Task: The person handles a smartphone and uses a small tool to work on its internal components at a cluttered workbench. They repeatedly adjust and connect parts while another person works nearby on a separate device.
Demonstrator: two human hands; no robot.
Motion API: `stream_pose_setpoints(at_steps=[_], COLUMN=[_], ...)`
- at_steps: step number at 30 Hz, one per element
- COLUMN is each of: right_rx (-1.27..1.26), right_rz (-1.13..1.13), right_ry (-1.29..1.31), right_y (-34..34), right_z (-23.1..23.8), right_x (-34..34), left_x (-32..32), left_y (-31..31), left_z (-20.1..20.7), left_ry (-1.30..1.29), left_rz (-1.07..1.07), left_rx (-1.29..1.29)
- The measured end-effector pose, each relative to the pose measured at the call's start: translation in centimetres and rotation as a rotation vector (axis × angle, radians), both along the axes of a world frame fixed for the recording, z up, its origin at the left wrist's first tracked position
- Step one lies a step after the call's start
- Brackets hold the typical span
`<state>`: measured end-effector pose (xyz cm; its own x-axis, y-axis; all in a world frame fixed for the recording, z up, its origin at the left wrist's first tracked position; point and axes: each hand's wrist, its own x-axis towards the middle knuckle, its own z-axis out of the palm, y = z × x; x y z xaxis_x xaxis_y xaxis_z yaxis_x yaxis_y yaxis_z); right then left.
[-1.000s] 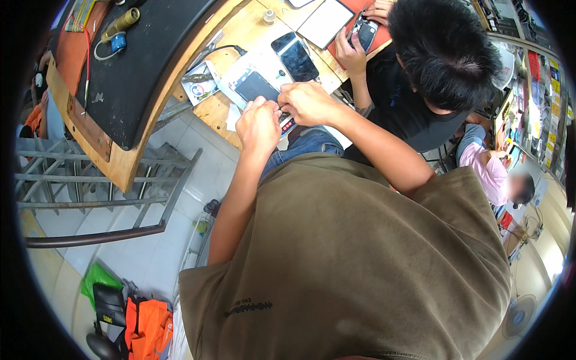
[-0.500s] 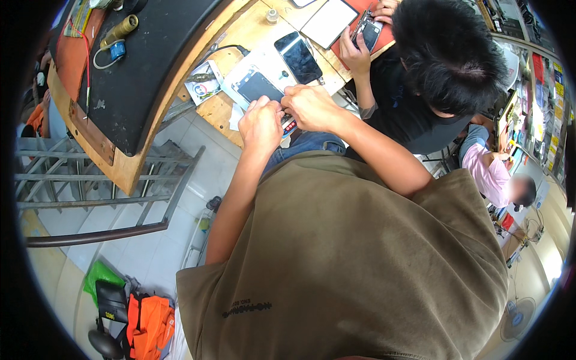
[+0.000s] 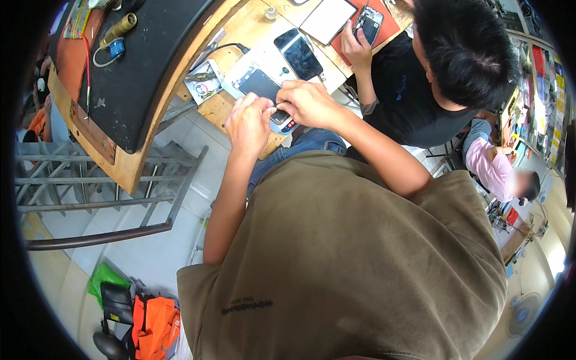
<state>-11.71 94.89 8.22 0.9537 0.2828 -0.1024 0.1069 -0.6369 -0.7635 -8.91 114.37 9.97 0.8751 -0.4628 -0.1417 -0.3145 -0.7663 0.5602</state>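
Observation:
My left hand (image 3: 248, 124) and my right hand (image 3: 308, 103) meet at the near edge of the wooden table. Both have thumb and fingers pinched together, the fingertips nearly touching; what they pinch is too small or hidden to make out. Just beneath the fingertips is a pale device (image 3: 283, 124) with red and blue buttons, partly covered by my hands. Beyond them lies a dark grey flat panel (image 3: 259, 83) on a white surface. A black smartphone (image 3: 298, 54) rests face up to the right of that panel.
A co-worker's hand (image 3: 356, 49) holds an opened phone (image 3: 369, 25) over a red mat at the right. A small glass jar (image 3: 271, 13) and a black cable (image 3: 231, 47) are on the table (image 3: 216, 112). A black-topped bench (image 3: 144, 78) curves along the left.
My left hand has shifted slightly left and down, and more of the device with buttons shows. The co-worker has leaned right, one hand leaving the opened phone.

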Motion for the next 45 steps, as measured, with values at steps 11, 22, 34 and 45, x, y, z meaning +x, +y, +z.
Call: stream_pose_setpoints(at_steps=[11,22,34,45], right_rx=[-0.218,-0.222,-0.288,-0.26], right_rz=[0.084,0.197,0.382,0.319], right_ry=[-0.081,-0.159,-0.115,-0.019], right_y=[2.0,1.4,1.5,0.9], right_z=[-0.6,-0.9,-0.2,0.0], right_x=[-1.3,0.3,2.2,1.4], left_x=[-1.0,-1.2,-1.7,-1.8], left_y=[0.9,0.9,0.5,1.1], left_z=[-0.9,-1.4,-1.7,-1.1], left_ry=[0.023,0.225,0.297,0.111], left_rz=[-0.05,0.025,0.136,0.08], left_rx=[0.07,0.059,0.011,-0.019])
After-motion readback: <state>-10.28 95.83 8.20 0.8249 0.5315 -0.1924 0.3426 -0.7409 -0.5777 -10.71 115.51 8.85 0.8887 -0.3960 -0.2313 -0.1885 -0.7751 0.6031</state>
